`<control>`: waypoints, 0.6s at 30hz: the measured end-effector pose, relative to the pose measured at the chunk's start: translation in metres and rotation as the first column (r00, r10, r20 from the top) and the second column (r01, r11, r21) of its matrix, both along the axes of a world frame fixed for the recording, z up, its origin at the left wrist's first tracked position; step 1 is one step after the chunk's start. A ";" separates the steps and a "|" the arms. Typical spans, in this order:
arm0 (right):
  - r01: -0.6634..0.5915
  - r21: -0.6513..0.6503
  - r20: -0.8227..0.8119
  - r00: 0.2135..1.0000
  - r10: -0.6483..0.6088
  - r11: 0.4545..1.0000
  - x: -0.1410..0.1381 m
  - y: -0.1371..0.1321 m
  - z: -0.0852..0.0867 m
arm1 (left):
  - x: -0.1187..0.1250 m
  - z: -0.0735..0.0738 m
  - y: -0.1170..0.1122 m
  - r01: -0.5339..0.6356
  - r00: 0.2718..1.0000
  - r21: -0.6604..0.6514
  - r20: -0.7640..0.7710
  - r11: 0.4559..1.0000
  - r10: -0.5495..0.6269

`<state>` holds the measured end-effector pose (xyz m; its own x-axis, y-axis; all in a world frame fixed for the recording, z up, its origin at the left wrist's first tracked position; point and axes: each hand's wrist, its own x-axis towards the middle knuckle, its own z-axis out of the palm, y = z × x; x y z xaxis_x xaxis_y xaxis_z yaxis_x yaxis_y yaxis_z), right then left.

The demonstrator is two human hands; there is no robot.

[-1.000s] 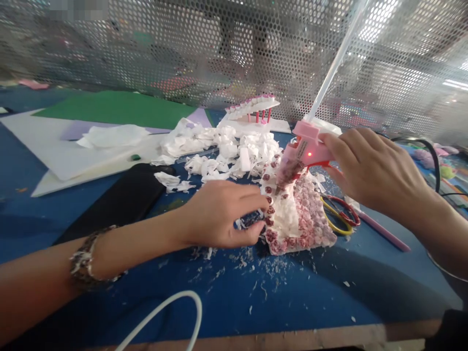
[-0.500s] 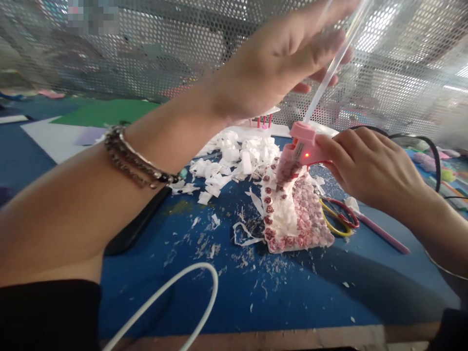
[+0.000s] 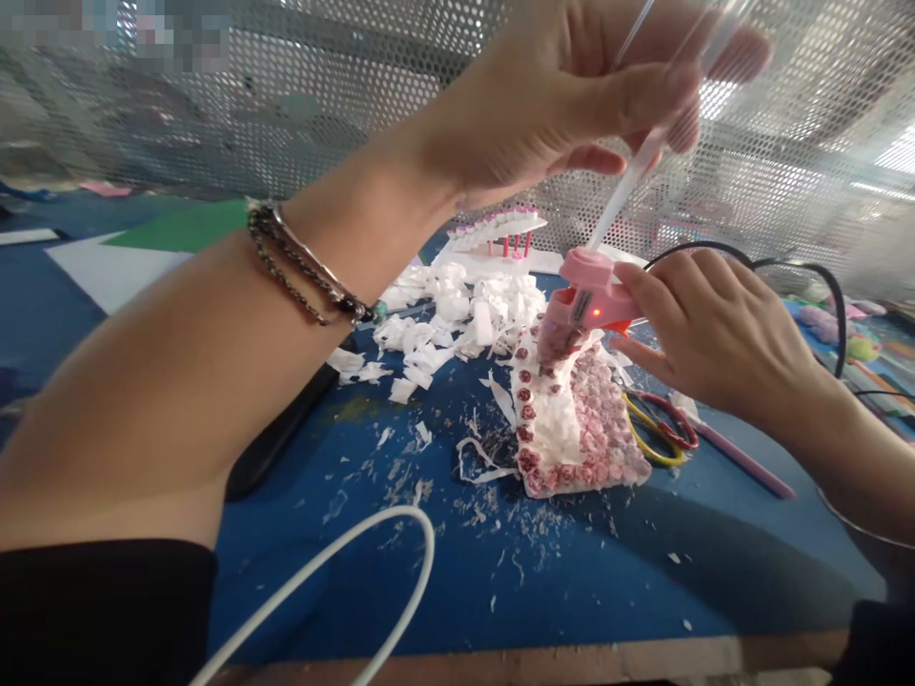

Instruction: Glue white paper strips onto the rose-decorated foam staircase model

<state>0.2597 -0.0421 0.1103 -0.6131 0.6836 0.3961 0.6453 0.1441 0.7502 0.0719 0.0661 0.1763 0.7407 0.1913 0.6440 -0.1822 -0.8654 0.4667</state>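
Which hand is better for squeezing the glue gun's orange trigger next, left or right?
Probably the right hand: it holds the pink glue gun, with fingers close to the orange trigger. The left hand is up high, at the clear glue stick.

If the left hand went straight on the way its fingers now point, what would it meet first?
The left hand would probably first meet the clear glue stick rising from the pink glue gun; whether they touch is unclear.
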 end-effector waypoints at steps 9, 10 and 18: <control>0.012 0.066 -0.043 0.999 -0.009 0.998 -0.004 -0.002 -0.001 | 0.002 0.003 0.007 -0.035 0.998 0.060 0.046 0.998 0.032; -0.001 0.067 -0.047 0.999 0.004 0.998 -0.004 -0.003 0.000 | 0.002 0.002 0.008 -0.040 0.998 0.070 0.044 0.997 0.037; 0.011 0.084 -0.044 0.999 -0.007 0.996 -0.008 -0.003 -0.003 | 0.009 0.001 0.002 -0.135 0.991 0.058 0.019 0.989 0.134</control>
<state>0.2521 -0.0453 0.1070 -0.5881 0.6520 0.4786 0.6787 0.0759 0.7305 0.0806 0.0686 0.1771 0.7009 0.2502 0.6679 -0.0686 -0.9084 0.4124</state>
